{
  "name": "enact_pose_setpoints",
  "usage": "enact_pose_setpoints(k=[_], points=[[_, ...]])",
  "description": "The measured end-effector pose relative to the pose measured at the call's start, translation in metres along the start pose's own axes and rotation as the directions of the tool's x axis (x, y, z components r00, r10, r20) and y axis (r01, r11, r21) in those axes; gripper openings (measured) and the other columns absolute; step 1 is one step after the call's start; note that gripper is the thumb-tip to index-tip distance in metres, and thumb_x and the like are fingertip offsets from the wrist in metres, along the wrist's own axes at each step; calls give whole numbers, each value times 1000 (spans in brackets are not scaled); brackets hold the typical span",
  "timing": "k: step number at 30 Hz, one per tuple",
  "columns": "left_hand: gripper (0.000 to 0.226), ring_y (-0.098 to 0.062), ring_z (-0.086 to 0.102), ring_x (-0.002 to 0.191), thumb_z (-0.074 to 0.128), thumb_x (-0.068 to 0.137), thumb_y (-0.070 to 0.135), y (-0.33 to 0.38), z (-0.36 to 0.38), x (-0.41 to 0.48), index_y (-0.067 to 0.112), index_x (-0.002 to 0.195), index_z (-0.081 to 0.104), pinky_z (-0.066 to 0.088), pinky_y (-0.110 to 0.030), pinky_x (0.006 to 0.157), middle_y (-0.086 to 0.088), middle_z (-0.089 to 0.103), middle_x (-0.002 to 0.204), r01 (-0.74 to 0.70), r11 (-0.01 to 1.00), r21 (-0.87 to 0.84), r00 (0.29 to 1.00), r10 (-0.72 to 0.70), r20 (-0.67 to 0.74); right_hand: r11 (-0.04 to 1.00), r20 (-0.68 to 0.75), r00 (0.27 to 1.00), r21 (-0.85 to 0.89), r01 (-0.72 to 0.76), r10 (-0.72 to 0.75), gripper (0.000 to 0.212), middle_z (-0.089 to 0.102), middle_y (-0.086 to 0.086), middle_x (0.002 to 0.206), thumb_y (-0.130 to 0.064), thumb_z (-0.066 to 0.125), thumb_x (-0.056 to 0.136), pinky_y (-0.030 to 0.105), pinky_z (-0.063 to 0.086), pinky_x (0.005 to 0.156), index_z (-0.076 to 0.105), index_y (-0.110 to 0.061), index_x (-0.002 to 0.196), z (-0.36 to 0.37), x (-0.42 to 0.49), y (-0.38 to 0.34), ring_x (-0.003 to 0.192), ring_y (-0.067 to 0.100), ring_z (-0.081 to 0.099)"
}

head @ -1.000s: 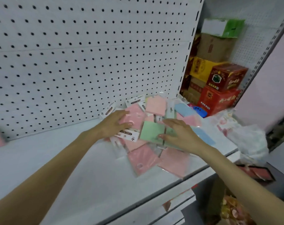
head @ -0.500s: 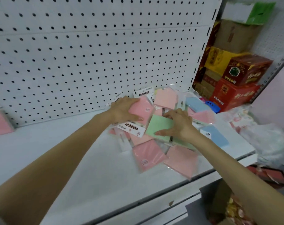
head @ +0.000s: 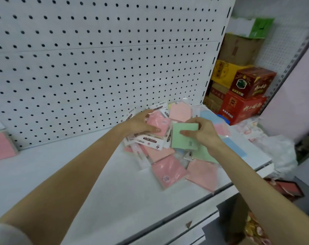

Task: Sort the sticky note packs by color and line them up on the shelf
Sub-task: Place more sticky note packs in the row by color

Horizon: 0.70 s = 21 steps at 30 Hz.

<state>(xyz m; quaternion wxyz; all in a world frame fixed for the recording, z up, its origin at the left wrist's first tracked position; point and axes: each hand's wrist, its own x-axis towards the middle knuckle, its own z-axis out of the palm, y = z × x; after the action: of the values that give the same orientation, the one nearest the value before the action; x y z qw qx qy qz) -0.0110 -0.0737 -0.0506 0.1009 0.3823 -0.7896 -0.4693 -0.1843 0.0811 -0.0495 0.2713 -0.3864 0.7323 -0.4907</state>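
Observation:
A heap of sticky note packs lies on the white shelf (head: 79, 174), at its right end. My left hand (head: 138, 123) grips a pink pack (head: 157, 122) at the top of the heap, thumb over its lower edge. My right hand (head: 203, 132) pinches a green pack (head: 182, 138), lifted and tilted above the heap. More pink packs (head: 168, 171) lie toward the shelf's front edge, blue packs (head: 235, 146) on the right. One pink pack (head: 1, 146) stands apart at the far left against the pegboard.
A white pegboard (head: 97, 59) backs the shelf. Stacked red, yellow and brown cartons (head: 243, 89) fill the corner right of it. A crumpled plastic bag (head: 277, 147) lies past the shelf's right end. The shelf's front edge (head: 194, 204) runs diagonally below the heap.
My right hand has picked the green pack up off the heap and now pinches it. My left hand has closed on the pink pack. The view shifted left, showing the far-left pink pack.

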Motion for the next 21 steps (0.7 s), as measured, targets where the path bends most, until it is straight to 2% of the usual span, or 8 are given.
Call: enact_pose_setpoints(k=[3, 6, 9, 12, 16, 19, 21], points=[[89, -23, 48, 116, 81, 71, 16, 0, 1, 4, 23, 144, 30, 48, -37, 94, -6, 37, 142, 1, 1000, 9, 1000, 0, -30, 988, -57, 996, 144, -53, 62, 31, 63, 3, 93, -5, 78, 72, 24, 50, 66, 64, -13, 98, -7, -3, 3, 83, 19, 61], [91, -26, 40, 124, 82, 70, 21, 2, 3, 10, 25, 145, 31, 40, -40, 104, -7, 30, 138, 8, 988, 152, 1000, -4, -24, 968, -87, 989, 231, -99, 122, 31, 63, 7, 102, -3, 77, 72, 34, 53, 75, 64, -15, 97, -13, -3, 10, 87, 23, 63], [90, -27, 39, 124, 83, 69, 26, 6, 3, 17, 26, 144, 33, 36, -41, 108, -8, 26, 134, 19, 965, 263, 1000, -19, 0, 963, -65, 986, 235, -135, 154, 27, 64, 6, 98, -4, 76, 73, 40, 52, 79, 63, -17, 93, -19, -1, 18, 87, 25, 63], [80, -25, 42, 118, 83, 70, 26, 9, -1, 22, 26, 137, 40, 37, -38, 105, -5, 27, 124, 23, 955, 294, 999, -31, 25, 953, -50, 981, 250, -170, 188, 28, 64, 3, 90, -3, 75, 75, 38, 55, 78, 63, -13, 99, -27, 0, 22, 81, 22, 64], [68, -21, 43, 107, 83, 69, 28, 9, -3, 25, 20, 125, 46, 37, -31, 98, -4, 28, 122, 32, 946, 322, 999, -27, -20, 945, -2, 979, 261, -196, 204, 30, 64, 6, 89, -2, 71, 78, 18, 50, 51, 63, -7, 107, -39, 1, 23, 73, 16, 63], [58, -20, 48, 99, 85, 65, 31, 6, -6, 21, 19, 109, 50, 39, -27, 84, -5, 35, 122, 21, 948, 319, 997, 4, -77, 940, 4, 977, 271, -206, 213, 32, 64, 6, 90, -2, 71, 79, 20, 49, 53, 61, -8, 108, -43, 3, 20, 74, 16, 64], [51, -19, 51, 95, 86, 62, 32, 5, -12, 14, 21, 97, 51, 39, -25, 76, -6, 39, 121, 5, 958, 286, 992, 30, -119, 932, 0, 975, 293, -212, 222, 31, 63, 10, 98, -2, 72, 78, 23, 51, 57, 59, -9, 106, -43, 4, 15, 79, 19, 64]])
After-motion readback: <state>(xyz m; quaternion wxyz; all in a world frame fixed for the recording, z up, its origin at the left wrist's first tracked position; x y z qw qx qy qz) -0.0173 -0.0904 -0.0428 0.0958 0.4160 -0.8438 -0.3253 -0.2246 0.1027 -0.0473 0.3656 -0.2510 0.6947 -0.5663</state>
